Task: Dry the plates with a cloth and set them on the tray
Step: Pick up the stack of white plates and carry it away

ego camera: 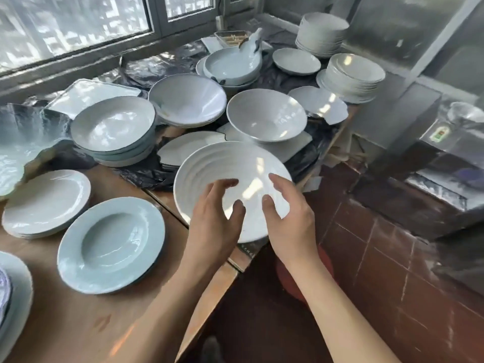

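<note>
A white ribbed plate (pixel 222 163) lies at the wooden table's right edge, partly overhanging it. Both hands hover over its near half. My left hand (pixel 216 224) has its fingers loosely spread above the plate's centre, thumb pointing right. My right hand (pixel 286 224) mirrors it over the plate's right side, fingers relaxed. Neither hand curls round the rim, and I cannot tell whether the fingertips touch the plate. I see no cloth in either hand.
A pale blue deep plate (pixel 110 244) and a white plate stack (pixel 44 203) lie to the left. Stacked bowls (pixel 112 127), a white bowl (pixel 265 113) and plate stacks (pixel 351 74) crowd the back on black plastic. Red tiled floor (pixel 379 244) lies to the right.
</note>
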`<state>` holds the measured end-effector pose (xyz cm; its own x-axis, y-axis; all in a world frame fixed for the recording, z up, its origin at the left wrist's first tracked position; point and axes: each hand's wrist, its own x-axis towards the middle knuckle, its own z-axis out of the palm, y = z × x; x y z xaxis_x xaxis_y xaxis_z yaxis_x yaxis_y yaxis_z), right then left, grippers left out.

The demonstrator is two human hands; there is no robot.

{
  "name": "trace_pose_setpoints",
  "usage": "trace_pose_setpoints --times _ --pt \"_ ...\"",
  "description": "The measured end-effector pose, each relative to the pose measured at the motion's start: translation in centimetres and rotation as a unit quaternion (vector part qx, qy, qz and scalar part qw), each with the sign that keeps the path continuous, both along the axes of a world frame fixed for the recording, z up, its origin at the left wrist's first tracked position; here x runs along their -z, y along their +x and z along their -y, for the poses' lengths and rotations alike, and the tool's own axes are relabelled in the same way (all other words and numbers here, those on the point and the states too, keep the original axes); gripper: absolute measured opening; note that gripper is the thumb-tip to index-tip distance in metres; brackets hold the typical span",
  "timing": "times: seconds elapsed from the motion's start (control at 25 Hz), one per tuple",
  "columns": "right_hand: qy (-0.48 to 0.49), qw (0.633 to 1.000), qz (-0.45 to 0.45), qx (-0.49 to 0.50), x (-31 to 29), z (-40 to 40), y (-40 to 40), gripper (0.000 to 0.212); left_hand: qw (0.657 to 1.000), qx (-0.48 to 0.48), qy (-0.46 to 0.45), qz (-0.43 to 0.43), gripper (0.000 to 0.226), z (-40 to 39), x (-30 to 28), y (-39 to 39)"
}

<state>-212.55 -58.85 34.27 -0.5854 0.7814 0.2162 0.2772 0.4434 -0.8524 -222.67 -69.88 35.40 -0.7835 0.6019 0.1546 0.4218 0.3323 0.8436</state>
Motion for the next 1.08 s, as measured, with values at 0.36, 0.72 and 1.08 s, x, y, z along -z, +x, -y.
trace_pose_setpoints --times 0.36,0.72,1.08 --pt "0.031 0.982 -0.068 0.176 -2.2 -8.2 20.4 0.036 0.984 0.176 0.029 -0.014 0.031 -11.9 -3.3 16.9" --pt "0.050 0.930 -0.101 0.349 -2.1 -13.8 44.4 0.035 0.942 0.333 0.050 -0.017 0.029 -22.4 -4.2 39.0" --pt "0.014 0.827 -0.069 0.557 -0.5 -14.3 67.8 0.036 0.831 0.554 0.035 -0.011 0.029 -31.4 -3.1 62.9"
